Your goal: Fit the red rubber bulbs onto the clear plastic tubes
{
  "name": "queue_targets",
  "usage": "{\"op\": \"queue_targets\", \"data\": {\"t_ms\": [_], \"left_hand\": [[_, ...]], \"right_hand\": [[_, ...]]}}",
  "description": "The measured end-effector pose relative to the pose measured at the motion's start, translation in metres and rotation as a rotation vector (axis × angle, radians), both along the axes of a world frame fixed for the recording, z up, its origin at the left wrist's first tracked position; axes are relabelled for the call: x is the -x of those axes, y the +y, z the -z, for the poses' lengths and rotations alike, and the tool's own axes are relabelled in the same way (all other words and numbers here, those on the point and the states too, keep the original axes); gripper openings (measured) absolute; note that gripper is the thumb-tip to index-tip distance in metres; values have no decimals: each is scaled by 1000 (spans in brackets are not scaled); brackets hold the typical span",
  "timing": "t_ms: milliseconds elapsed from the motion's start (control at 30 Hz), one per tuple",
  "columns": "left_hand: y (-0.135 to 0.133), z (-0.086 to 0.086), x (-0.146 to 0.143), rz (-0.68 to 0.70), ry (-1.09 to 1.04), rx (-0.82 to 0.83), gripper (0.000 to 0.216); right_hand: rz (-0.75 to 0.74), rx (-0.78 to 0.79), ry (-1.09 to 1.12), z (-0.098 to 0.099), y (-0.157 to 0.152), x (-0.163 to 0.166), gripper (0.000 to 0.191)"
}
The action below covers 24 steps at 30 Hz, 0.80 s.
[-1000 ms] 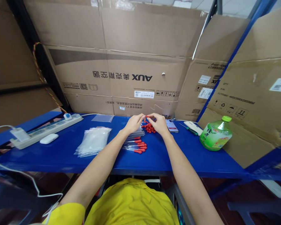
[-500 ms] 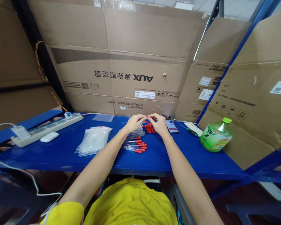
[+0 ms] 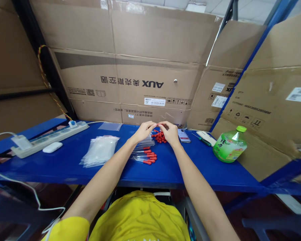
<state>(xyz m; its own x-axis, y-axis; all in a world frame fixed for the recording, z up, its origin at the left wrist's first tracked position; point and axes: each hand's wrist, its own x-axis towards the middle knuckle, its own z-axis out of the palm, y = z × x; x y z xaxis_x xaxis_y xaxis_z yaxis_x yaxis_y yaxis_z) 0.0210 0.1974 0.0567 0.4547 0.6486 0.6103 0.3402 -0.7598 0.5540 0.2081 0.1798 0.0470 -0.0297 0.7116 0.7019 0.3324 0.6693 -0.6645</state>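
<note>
One small red piece [image 3: 157,125], visible up at the meeting fingertips, just above the loose heap. Had it pinched from both sides, as far as could be seen, with the left hand [image 3: 143,131] closed thumb to finger and the right hand [image 3: 171,132] in much the same pose opposite. Couldn't make out any tube inside that pinch; too tiny and too covered to tell.

Looked like a fiddly fingertip step, probably fitting work, judging by the red-ended droppers [image 3: 150,155] lying nearer on the worktop [image 3: 165,167]. Called next, at a guess, for a steady pinch, some lining up and a gentle push, rather than any big arm movement.

Just below the hands, spotted a heap of red bulbs [image 3: 161,137], partly behind the right hand, with clear tubes [image 3: 147,142] bundled to its left. Past those, saw clear bags [image 3: 101,150] stacked on the left, and a phone [image 3: 184,135] just beyond the right hand. Farther right, noticed a green-handled tool [image 3: 205,141] and a big green bottle [image 3: 229,147]. Far left, found a power strip [image 3: 52,136] near a white case [image 3: 52,147].
</note>
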Motion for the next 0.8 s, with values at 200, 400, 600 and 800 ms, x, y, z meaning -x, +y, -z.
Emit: {"op": "queue_targets", "data": {"t_ms": [200, 400, 600, 800], "left_hand": [[4, 6, -5, 84, -206, 140, 55], [5, 8, -7, 63, -196, 153, 57], [5, 7, -4, -10, -61, 21, 53], [8, 7, 0, -40, 68, -92, 47]], "right_hand": [[-60, 59, 167, 0, 1, 5, 30], [-83, 62, 214, -1, 0, 8, 27], [-69, 51, 159, 0, -1, 6, 24], [-34, 25, 89, 5, 1, 4, 25]]}}
